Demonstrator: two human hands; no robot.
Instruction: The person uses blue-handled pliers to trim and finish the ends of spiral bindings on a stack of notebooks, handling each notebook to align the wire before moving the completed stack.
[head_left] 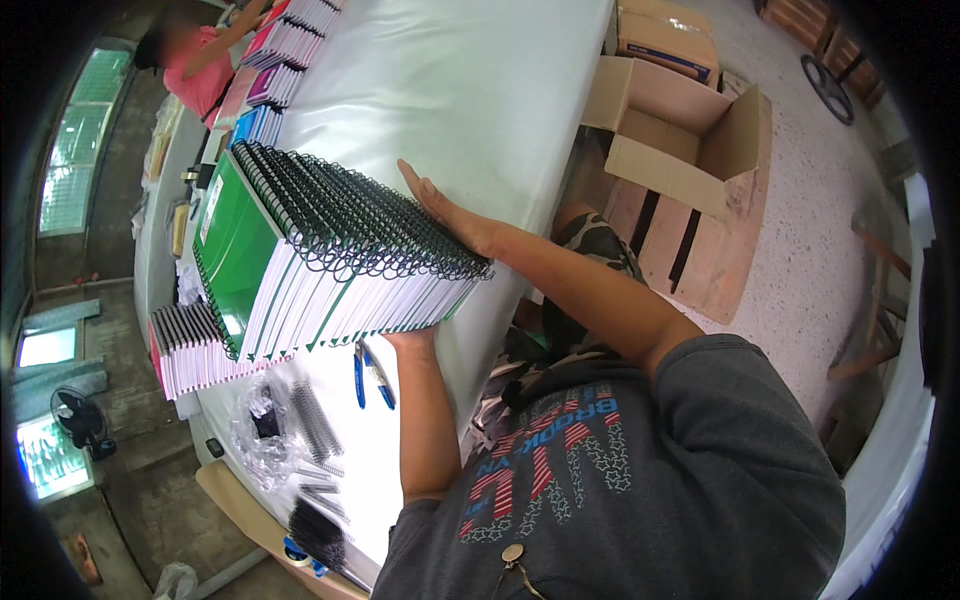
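Observation:
A thick row of green-covered spiral notebooks (238,255) stands on the white-covered table in front of me, its black coil bindings facing up. My right hand (440,212) lies along the coil side at the row's right end, fingers stretched out and thumb apart. Low at the front of the row is my left hand (408,340), its palm against the lower edge; the notebooks hide its fingers. Blue-handled pliers (372,376) lie on the table just left of my left forearm. Beside them are loose coils (315,420) and a clear plastic bag (262,415).
A stack of pink-edged notebooks (190,350) is to the left. More notebook piles (265,90) line the table's far left, where a person in a pink shirt (200,75) reaches over. On the right, an open cardboard box (665,165) sits on a wooden pallet (690,265).

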